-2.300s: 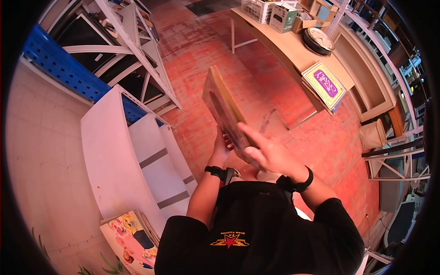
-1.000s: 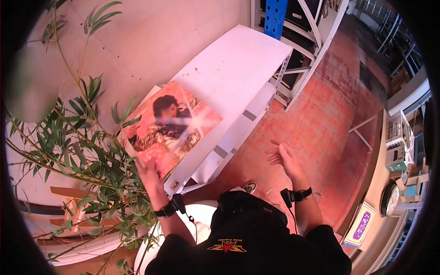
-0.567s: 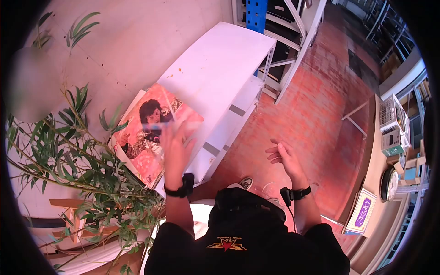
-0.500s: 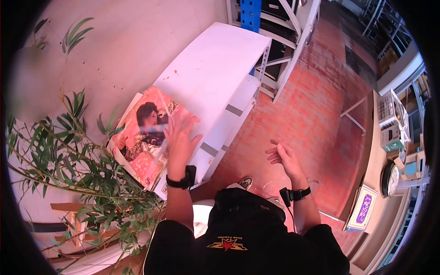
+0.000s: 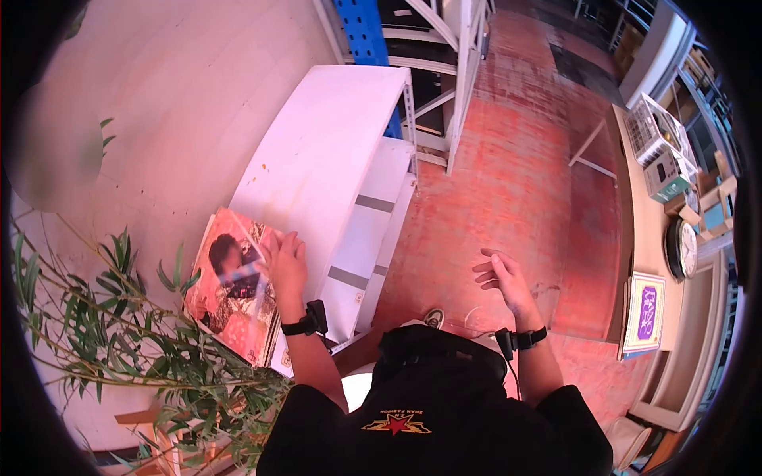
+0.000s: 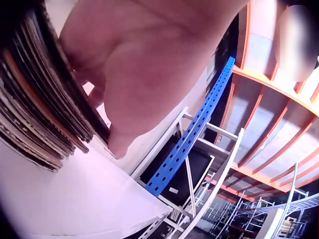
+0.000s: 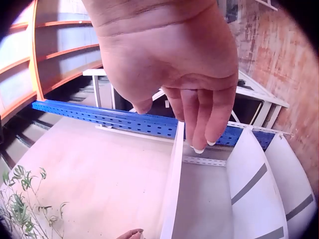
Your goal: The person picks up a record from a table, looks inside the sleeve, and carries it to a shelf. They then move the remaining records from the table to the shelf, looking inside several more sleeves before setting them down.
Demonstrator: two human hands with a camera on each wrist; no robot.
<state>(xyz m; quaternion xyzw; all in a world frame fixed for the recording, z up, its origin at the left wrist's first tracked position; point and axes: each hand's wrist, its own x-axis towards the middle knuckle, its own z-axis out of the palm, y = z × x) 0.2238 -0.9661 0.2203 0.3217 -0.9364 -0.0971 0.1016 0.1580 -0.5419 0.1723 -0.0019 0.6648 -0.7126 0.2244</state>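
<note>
A stack of thin record sleeves, its top cover (image 5: 238,278) showing a person in dark clothes on pink, lies on the near end of the white shelf top (image 5: 317,135). On the right edge of that cover rests the left hand (image 5: 287,266), fingers extended. In the left wrist view the sleeves' layered edges (image 6: 45,94) stand beside the left hand (image 6: 144,64), its thumb at the top sleeve's edge. My right hand (image 5: 506,282) hangs over the floor, holding nothing; in the right wrist view the right hand (image 7: 169,59) has loosely bent fingers.
Leafy plant branches (image 5: 119,317) reach up beside the stack. A blue perforated post (image 5: 365,40) and white rack stand behind the shelf. At right, a long table (image 5: 635,198) carries a white basket (image 5: 651,131), a box, a round clock (image 5: 684,247) and a "Piano Music" sleeve (image 5: 644,313).
The panel-like item held earlier between both hands is no longer in them. The left hand moved onto the stack, lifted across it, then settled at its right edge. The view turned toward the shelf.
</note>
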